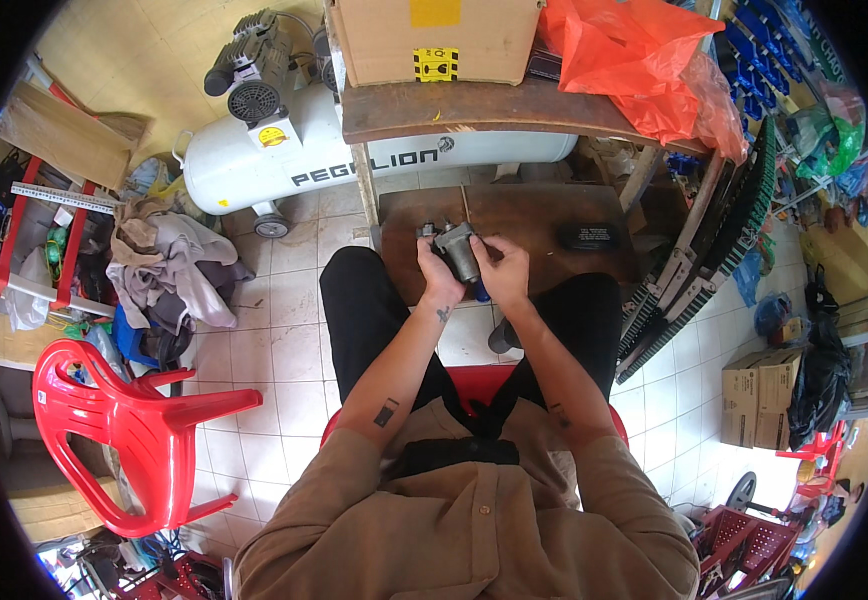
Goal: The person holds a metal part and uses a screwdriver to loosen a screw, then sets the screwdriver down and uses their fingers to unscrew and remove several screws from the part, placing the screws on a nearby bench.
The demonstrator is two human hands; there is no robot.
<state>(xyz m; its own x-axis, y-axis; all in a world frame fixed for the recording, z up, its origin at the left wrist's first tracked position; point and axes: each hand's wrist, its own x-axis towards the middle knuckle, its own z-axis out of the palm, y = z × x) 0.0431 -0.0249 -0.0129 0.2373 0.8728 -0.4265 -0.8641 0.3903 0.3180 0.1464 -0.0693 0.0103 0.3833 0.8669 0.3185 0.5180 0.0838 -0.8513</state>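
Between my knees, above the low brown wooden shelf (409, 215), I hold a grey metal motor-like part (459, 252) with a rounded body and short stubs at its upper end. My left hand (438, 272) wraps its left side, palm turned upward. On the other side, the fingers and thumb of my right hand (503, 266) grip its edge. Something blue shows just under the part, beside my right hand, but I cannot make out whether it belongs to it. A flat black case (590, 236) lies on the shelf to the right.
A white air compressor tank (254, 165) lies behind the wooden table (394, 112), which carries a cardboard box (379, 45) and an orange plastic bag (624, 60). A red plastic chair (179, 430) stands left, below piled cloth (169, 260). Dark slotted rails (694, 260) lean at right.
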